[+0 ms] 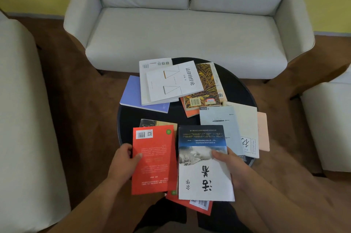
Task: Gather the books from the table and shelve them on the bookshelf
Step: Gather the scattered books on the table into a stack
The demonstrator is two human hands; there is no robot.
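A: L hand?
B: L hand [123, 159] grips red book [153, 158] by its left edge, thumb on cover.
A: R?
B: R hand [233, 168] clamps white-and-blue book [203, 175] at its right edge, thumb on top. Both bks touch side by side, overhanging near rim of round black table [235, 86].
A: Count?
B: Approx 13 bks, some half hidden. 2nd red book [180, 201] lies under the white-and-blue one, dark book [152, 123] under the held red.

Red book [153, 158], lilac book [133, 94], black table [237, 84], cream sofa [180, 29].
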